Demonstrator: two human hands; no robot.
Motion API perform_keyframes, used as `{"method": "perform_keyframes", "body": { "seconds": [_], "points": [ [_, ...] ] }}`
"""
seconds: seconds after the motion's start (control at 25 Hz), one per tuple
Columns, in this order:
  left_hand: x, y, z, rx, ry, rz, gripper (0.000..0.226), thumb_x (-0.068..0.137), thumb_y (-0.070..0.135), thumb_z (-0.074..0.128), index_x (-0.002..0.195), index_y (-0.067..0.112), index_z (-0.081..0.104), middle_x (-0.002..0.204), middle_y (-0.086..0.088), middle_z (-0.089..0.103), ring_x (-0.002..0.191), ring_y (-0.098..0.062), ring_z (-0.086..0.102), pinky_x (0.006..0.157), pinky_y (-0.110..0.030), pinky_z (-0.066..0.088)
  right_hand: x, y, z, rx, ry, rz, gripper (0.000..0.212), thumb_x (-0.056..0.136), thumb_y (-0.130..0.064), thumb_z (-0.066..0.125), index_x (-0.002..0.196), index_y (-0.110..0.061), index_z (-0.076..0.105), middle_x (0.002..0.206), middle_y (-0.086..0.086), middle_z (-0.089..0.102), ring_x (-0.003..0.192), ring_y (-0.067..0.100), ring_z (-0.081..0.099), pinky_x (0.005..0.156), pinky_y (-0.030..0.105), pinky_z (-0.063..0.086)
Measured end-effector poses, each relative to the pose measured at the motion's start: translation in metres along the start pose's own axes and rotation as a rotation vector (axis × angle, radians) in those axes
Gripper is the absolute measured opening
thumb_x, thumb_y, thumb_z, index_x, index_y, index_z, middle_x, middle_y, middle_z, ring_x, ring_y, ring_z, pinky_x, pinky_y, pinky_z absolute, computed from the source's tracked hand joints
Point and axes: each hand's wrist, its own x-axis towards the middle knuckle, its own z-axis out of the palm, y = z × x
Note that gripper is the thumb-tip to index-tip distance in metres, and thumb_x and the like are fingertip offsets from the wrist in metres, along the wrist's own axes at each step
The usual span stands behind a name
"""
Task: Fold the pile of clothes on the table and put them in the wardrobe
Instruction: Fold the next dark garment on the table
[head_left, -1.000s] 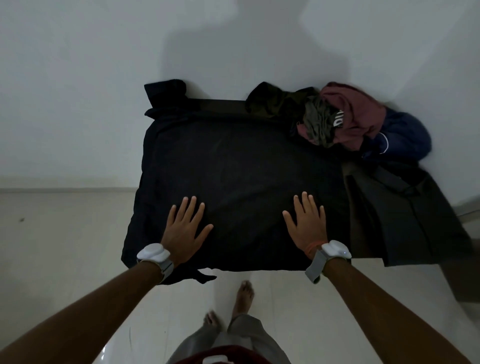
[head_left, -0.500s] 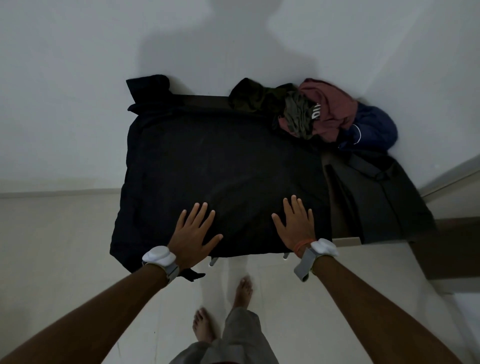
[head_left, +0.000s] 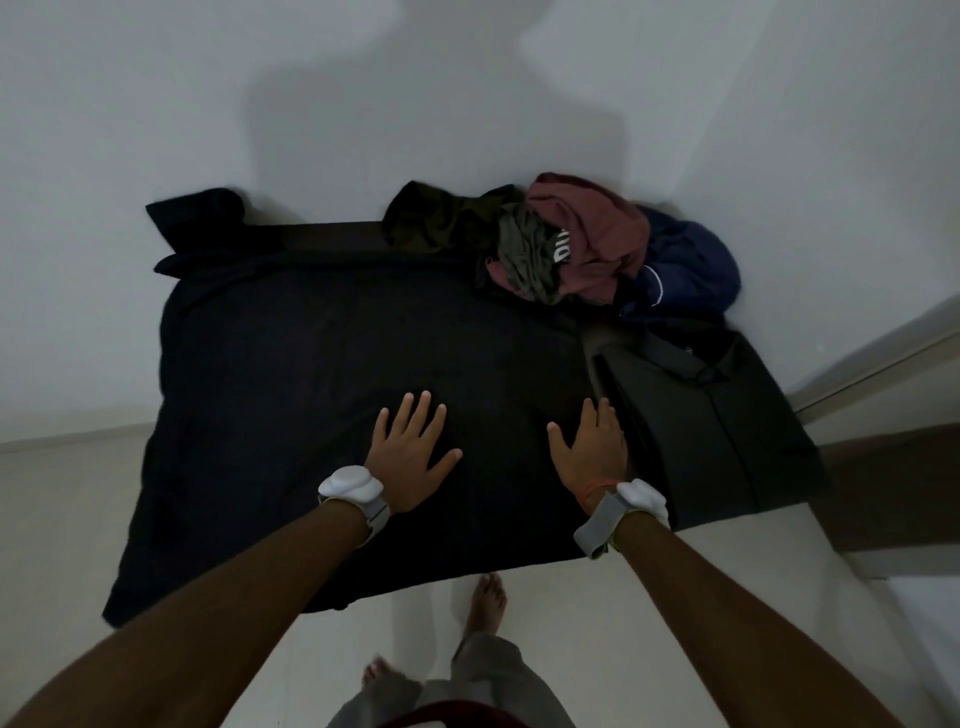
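A large black garment lies spread flat over the small table, hanging off its left and front edges. My left hand presses flat on it with fingers spread, near the middle front. My right hand rests flat on the garment's right side, fingers straight and close together, next to a folded dark shirt. A heap of unfolded clothes sits at the back right: an olive piece, a maroon top and a navy one.
White walls close in behind and to the right of the table. A dark cloth bundle sits at the back left corner. A brown ledge runs along the right. My bare feet stand on pale floor in front.
Both hands slid to the right across the black garment, the right one reaching its right side beside the folded shirt. My view shifted and my feet stepped.
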Motion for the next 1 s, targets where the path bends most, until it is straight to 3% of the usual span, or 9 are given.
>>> {"method": "perform_keyframes", "body": {
  "seconds": [0.16,0.28,0.4,0.52,0.64,0.76,0.84,0.92,1.0],
  "points": [
    [0.036,0.038,0.007,-0.013,0.023,-0.002,0.094,0.084,0.072,0.000,0.162,0.021,0.013,0.169,-0.006,-0.001,0.156,-0.029,-0.006,0.124,-0.052,-0.001,0.009,0.000,-0.011,0.074,0.037,-0.038,0.079,0.090,-0.042,0.066,0.152,-0.005,0.034,0.149,0.019,0.039,0.136,0.037,0.037,0.109,0.048,0.038],
    [0.060,0.055,0.015,-0.017,0.059,0.000,0.089,0.091,0.069,0.009,0.160,0.014,0.020,0.169,-0.010,0.007,0.156,-0.031,0.000,0.123,-0.054,0.002,0.029,-0.006,-0.021,0.376,-0.049,0.143,0.078,0.085,-0.032,0.075,0.149,-0.008,0.038,0.137,0.015,0.051,0.126,0.033,0.050,0.103,0.041,0.046],
    [0.073,0.069,0.012,-0.031,0.060,0.011,0.092,0.090,0.070,0.009,0.158,0.009,0.023,0.168,-0.012,0.009,0.156,-0.029,0.003,0.124,-0.053,0.004,0.042,-0.010,-0.029,0.668,-0.174,0.327,0.049,0.085,-0.023,0.076,0.130,-0.011,0.061,0.109,0.004,0.069,0.108,0.026,0.065,0.089,0.029,0.050],
    [0.081,0.072,-0.005,-0.240,0.080,0.035,0.089,0.092,0.073,0.017,0.151,0.012,0.042,0.163,-0.011,0.028,0.152,-0.027,0.022,0.124,-0.047,0.019,0.039,-0.025,-0.036,0.688,-0.105,0.133,0.010,0.088,-0.016,0.071,0.097,-0.020,0.069,0.084,-0.008,0.067,0.088,0.018,0.067,0.081,0.031,0.054],
    [0.087,0.078,-0.046,-0.783,0.095,-0.073,0.064,0.091,0.077,0.042,0.116,0.024,0.068,0.121,0.003,0.067,0.114,-0.012,0.061,0.101,-0.032,0.047,0.028,-0.049,-0.037,0.699,-0.085,-0.233,0.018,0.089,-0.010,0.071,0.106,-0.015,0.071,0.094,0.003,0.070,0.088,0.018,0.066,0.083,0.031,0.054],
    [0.107,0.077,-0.071,-1.128,-0.062,-0.215,0.042,0.088,0.058,0.068,0.074,0.020,0.064,0.073,0.010,0.066,0.070,-0.006,0.064,0.065,-0.020,0.050,0.018,-0.070,-0.034,0.670,-0.372,-0.502,0.024,0.089,-0.002,0.066,0.112,-0.005,0.071,0.109,0.012,0.070,0.099,0.019,0.066,0.089,0.027,0.053],
    [0.120,0.069,-0.068,-1.108,-0.089,-0.301,0.033,0.089,0.034,0.075,0.067,0.015,0.059,0.062,0.002,0.057,0.064,-0.014,0.057,0.057,-0.025,0.046,0.016,-0.072,-0.030,0.666,-0.504,-0.445,0.029,0.089,0.002,0.060,0.114,-0.005,0.071,0.112,0.009,0.071,0.102,0.014,0.066,0.090,0.019,0.052],
    [0.127,0.059,-0.062,-1.089,-0.066,-0.417,0.025,0.091,0.024,0.069,0.070,0.015,0.060,0.068,-0.004,0.057,0.071,-0.020,0.056,0.066,-0.031,0.047,0.020,-0.064,-0.024,0.712,-0.338,-0.237,0.030,0.089,0.006,0.056,0.111,-0.005,0.073,0.106,0.010,0.073,0.097,0.015,0.067,0.087,0.020,0.052],
    [0.125,0.054,-0.057,-1.071,-0.072,-0.456,0.027,0.093,0.024,0.065,0.068,0.017,0.059,0.067,-0.003,0.058,0.070,-0.020,0.058,0.071,-0.034,0.047,0.028,-0.046,-0.017,0.728,-0.130,0.051,0.021,0.091,0.001,0.059,0.100,-0.012,0.073,0.096,0.007,0.072,0.094,0.021,0.069,0.085,0.032,0.055]
  ]
}}
